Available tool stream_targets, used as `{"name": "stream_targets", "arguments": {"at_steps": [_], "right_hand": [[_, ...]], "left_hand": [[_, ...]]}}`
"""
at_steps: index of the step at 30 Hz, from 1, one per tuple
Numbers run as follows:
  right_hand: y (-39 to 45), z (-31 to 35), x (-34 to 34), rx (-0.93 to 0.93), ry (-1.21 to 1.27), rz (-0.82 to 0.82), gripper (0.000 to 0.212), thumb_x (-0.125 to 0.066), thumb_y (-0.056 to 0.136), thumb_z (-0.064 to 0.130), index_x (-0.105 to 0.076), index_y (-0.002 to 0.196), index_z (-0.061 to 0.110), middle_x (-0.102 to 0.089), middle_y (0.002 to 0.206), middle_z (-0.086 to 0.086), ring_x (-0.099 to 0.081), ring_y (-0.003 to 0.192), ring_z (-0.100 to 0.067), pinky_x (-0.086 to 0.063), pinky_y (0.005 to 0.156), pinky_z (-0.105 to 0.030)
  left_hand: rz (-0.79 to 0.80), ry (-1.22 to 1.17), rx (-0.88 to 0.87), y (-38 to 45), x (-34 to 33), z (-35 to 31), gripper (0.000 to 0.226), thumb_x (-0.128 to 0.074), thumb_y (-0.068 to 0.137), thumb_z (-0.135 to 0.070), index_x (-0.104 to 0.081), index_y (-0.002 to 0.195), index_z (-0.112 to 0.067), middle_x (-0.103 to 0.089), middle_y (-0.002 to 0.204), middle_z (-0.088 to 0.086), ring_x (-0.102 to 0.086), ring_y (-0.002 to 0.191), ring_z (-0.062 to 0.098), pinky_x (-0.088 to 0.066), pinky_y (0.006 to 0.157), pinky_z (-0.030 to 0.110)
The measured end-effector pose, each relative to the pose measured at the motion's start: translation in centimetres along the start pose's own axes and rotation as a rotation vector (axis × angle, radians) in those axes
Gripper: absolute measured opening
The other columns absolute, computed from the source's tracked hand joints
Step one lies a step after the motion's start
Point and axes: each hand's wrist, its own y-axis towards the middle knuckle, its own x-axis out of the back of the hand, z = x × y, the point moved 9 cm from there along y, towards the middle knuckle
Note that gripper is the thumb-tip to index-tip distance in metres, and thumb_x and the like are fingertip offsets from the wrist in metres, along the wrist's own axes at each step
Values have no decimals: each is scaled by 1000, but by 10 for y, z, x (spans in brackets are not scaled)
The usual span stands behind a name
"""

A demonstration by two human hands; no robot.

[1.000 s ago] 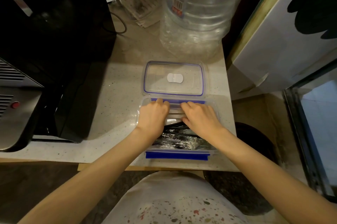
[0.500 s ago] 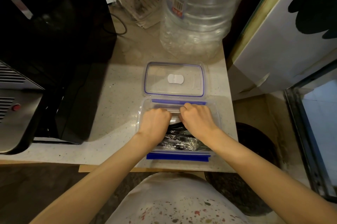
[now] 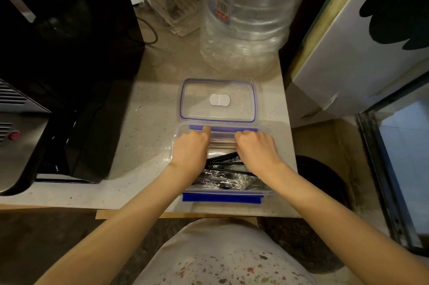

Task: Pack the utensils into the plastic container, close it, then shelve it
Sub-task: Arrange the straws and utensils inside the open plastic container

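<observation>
Head view, change: both hands have spread apart since a second ago, when they sat close together over the middle of the box; now each is near its own end of the far wall.
Left hand (image 3: 189, 151): fingers curled down inside the clear rectangular plastic container (image 3: 264, 188), one fingertip up on the blue far clasp (image 3: 222, 128) – whether it pinches anything I cannot tell, since the fingers are hidden under the knuckles.
Right hand (image 3: 256, 150): likewise curled into the box at the far right; grip hidden, cannot tell.
Meaning: I judge this as pressing and evening out the load so it sits below the rim – packing looks nearly done, closing and shelving remain.
Utensils (image 3: 226, 172): black plastic cutlery, some in crinkly clear wrap, lying lengthwise inside the box between and under the hands.
Container position: on the pale speckled countertop (image 3: 139, 122), near its front edge, with a blue clasp (image 3: 222, 198) on the near side.
Lid (image 3: 218, 100): clear with a blue seal line and white centre tab, lying flat just beyond the box (still off).
</observation>
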Motion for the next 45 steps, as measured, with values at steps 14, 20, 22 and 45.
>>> {"name": "stream_targets", "arguments": {"at_steps": [14, 20, 22, 45], "right_hand": [[-8, -7, 3, -86, -57, 65, 27, -53, 86, -7, -60, 110, 3, -64, 110, -13, -63, 98, -30, -50, 75, -36], [-11, -1, 4, -27, -47, 57, 26, -53, 84, -9, -61, 104, 4, -67, 104, -11, -64, 93, -28, -49, 72, -34], [-11, 0, 5, -10, -44, 70, 25, -52, 84, -11, -62, 101, 4, -68, 101, -11, -64, 92, -28, -46, 68, -33], [-11, -22, 2, -232, 318, 109, 19, -51, 86, -11, -64, 97, -3, -62, 91, -18, -64, 86, -33, -48, 67, -33]], "left_hand": [[-36, 184, -2, 1, 13, 0, 24, -56, 84, -2, -57, 107, -7, -74, 93, 12, -69, 87, 31, -51, 64, 33], [19, 212, -38, 2, 3, -5, 19, -50, 87, 5, -64, 95, -6, -72, 97, 12, -67, 88, 29, -49, 67, 33], [24, 240, -51, 2, 4, -6, 20, -49, 86, 7, -64, 93, -5, -71, 96, 12, -67, 89, 29, -46, 64, 32], [-29, 150, -91, 10, 0, -9, 14, -50, 92, -8, -62, 99, -8, -71, 97, 12, -66, 89, 32, -36, 61, 32]]}}
